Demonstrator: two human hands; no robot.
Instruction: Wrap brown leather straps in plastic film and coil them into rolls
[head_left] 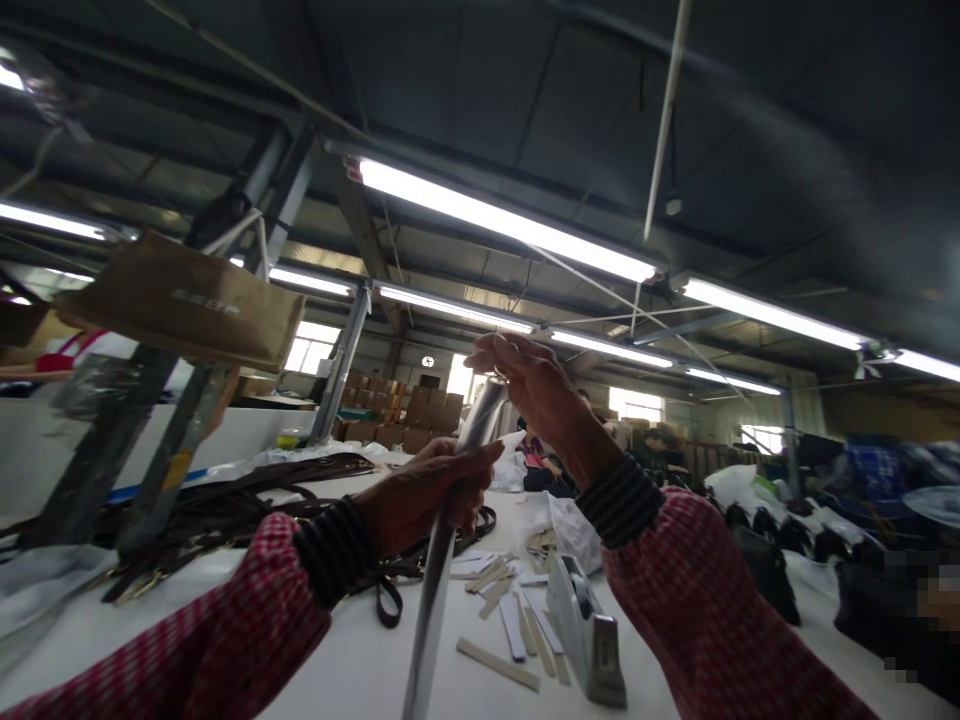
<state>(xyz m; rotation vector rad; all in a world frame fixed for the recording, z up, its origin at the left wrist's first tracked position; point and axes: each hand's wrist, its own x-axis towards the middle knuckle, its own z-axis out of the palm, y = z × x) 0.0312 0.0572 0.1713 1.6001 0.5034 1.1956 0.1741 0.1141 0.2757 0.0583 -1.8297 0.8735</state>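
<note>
A long silvery tube (442, 560) is held upright above the table (360, 670) by both hands.

The left hand (427, 495) is clenched around the tube's middle, thumb laid against it, while the right hand (536, 390) is closed in a pinching grip at the tube's upper end; what is pinched there cannot be told. The tube is tilted slightly, its lower end running down out of the picture in front of the table edge. Both forearms are covered by red checked sleeves (697, 610) with dark striped cuffs. On the table beneath, pale flat strips (499, 665) are scattered, a grey tape dispenser (589, 630) is stood just beside them, and dark straps (225, 505) are heaped to the left. Cardboard boxes (397, 410) are stacked well behind.
</note>
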